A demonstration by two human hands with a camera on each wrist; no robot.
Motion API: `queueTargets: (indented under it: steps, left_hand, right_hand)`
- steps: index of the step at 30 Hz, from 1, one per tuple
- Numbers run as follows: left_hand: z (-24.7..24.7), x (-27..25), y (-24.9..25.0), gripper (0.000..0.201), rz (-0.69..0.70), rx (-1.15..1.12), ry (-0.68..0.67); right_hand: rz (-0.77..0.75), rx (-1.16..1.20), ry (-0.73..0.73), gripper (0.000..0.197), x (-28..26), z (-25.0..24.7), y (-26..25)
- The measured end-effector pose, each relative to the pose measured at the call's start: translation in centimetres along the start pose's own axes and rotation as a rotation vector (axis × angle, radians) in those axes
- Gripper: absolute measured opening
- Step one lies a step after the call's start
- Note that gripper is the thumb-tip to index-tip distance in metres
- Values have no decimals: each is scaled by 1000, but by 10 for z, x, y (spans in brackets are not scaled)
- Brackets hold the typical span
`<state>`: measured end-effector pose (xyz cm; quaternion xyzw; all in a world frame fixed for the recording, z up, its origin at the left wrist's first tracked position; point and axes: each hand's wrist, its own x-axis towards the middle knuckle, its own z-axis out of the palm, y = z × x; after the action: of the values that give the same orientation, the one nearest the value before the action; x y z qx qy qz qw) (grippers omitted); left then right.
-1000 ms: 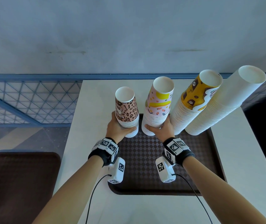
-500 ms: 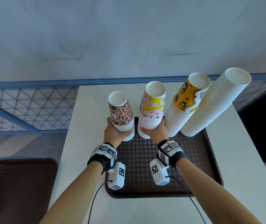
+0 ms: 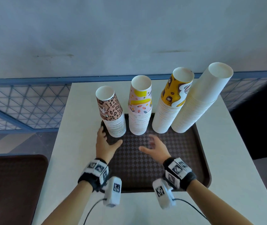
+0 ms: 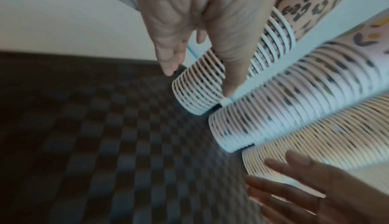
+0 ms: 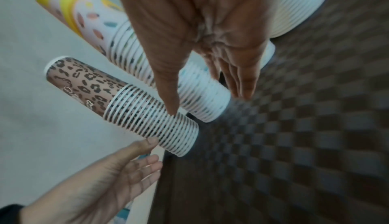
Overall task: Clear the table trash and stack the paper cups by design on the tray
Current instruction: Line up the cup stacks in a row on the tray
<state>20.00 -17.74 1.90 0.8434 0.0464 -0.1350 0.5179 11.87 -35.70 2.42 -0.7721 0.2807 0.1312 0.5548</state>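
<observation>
Four upside-down cup stacks stand along the far edge of the dark checkered tray [image 3: 199, 159]: a leopard-print stack [image 3: 111, 112], a pink-and-yellow stack [image 3: 140, 108], a yellow coffee-print stack [image 3: 170, 103] and a tall plain white stack [image 3: 199, 101]. My left hand [image 3: 106, 143] hovers open just in front of the leopard stack, fingers spread, holding nothing. My right hand [image 3: 153, 146] is open over the tray in front of the pink stack, apart from it. The left wrist view shows the leopard stack [image 4: 197, 88] close beyond the left hand's fingers [image 4: 168, 58]. In the right wrist view both stacks [image 5: 151, 111] stand free.
The tray lies on a white table [image 3: 74, 143]. A second brown tray [image 3: 7, 184] sits lower at the left. A blue mesh railing [image 3: 23, 104] and a grey wall stand behind the table. A dark object [image 3: 259, 119] lies to the right of the table.
Both hands have let go of the leopard and pink stacks and drawn back toward me, fingers now spread. The stacks stay upright on the tray.
</observation>
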Motion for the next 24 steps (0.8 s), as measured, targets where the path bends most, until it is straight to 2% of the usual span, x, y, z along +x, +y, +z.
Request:
queueTargets:
  steps: [2,4,6,9,12,16,20,24]
  left_hand:
    - [15,-26,-7,67,-17,9,43]
    - [34,-47,-9,47,50,22,-24]
    - [58,-58,-1,43,128,65,-139]
    - [95,-58,21,64,194,97,-265]
    - [132,-50,44,87,199,131,-234]
    - [165,-36,65,97,176,87,-104]
    - [183,-19,70,106,147,27,-12]
    - [193,-10,66,102,167,-3,70]
  right_hand:
    - [25,-94,20,52,-13,-17,26]
    - [50,-84,181,38,-18,-43,44]
    - [54,-11,397,42,-17,-76,49]
    - [-11,75,580,67,-6,-119,42]
    - [-130,20,577,89,10,-145,30]
    - [-217,-14,475,105,26,-161,18]
    - [-239,-4,380,107,36,-161,14]
    - [-229,14,390,98,44,-156,14]
